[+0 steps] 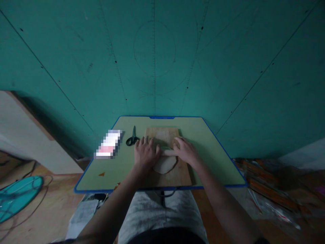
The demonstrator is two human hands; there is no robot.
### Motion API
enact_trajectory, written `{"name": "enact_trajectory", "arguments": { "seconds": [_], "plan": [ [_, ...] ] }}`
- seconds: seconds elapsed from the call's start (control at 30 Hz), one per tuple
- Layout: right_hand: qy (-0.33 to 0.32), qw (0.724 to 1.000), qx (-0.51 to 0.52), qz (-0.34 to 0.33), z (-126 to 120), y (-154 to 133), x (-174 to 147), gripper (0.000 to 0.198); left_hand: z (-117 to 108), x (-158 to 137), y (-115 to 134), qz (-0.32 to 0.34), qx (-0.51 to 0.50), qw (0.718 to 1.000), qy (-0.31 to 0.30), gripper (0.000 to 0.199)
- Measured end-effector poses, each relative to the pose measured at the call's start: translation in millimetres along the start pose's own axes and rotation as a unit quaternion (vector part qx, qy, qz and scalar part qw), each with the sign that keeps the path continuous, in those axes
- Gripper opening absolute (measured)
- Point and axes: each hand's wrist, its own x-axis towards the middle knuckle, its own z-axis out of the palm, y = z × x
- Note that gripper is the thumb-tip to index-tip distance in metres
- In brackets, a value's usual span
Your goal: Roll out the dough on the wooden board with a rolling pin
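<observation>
A pale rolling pin (168,153) lies crosswise over a flat, round sheet of dough (164,165) on a wooden board (183,176). My left hand (146,153) covers the pin's left end, its fingers pointing away from me. Around the other end curls my right hand (185,149), with the thumb side toward the middle. Both ends of the pin are hidden under the hands. The dough's near part shows on my side of the pin, and a thin pale green edge is visible just beyond it. Black-handled scissors (132,138) rest just left of my left hand.
The board lies on a light green folding table (215,162) with a blue rim, against a teal wall (162,67). A blurred-out phone-like object (108,144) is at the table's left. Small orange scraps (102,174) lie near the front left. Clutter (269,189) covers the floor at right.
</observation>
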Motion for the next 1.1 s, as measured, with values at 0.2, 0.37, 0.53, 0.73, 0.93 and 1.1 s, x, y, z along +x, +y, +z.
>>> {"name": "enact_trajectory", "arguments": {
  "seconds": [0.2,0.37,0.53,0.73,0.93,1.1],
  "plan": [
    [0.020,0.999,-0.027,-0.036,1,-5,-31,0.037,-11,-25,3,0.001,-0.023,1.000,-0.011,0.034],
    [0.059,0.996,-0.045,-0.056,4,-9,-50,0.035,-18,-41,3,-0.002,-0.022,0.999,-0.027,0.038],
    [0.128,0.986,-0.027,-0.105,13,-9,-65,0.034,-13,-60,-3,0.018,-0.017,1.000,-0.011,0.042],
    [0.164,0.977,0.013,-0.132,25,-6,-88,0.035,-4,-88,-11,0.062,-0.004,0.997,0.047,0.048],
    [0.196,0.975,0.014,-0.106,39,-7,-107,0.047,-6,-92,-13,0.091,0.014,0.994,0.057,0.050],
    [0.144,0.984,0.017,-0.102,28,-9,-101,0.049,-10,-71,-15,0.101,0.006,0.995,0.017,0.062]
  ]
}}
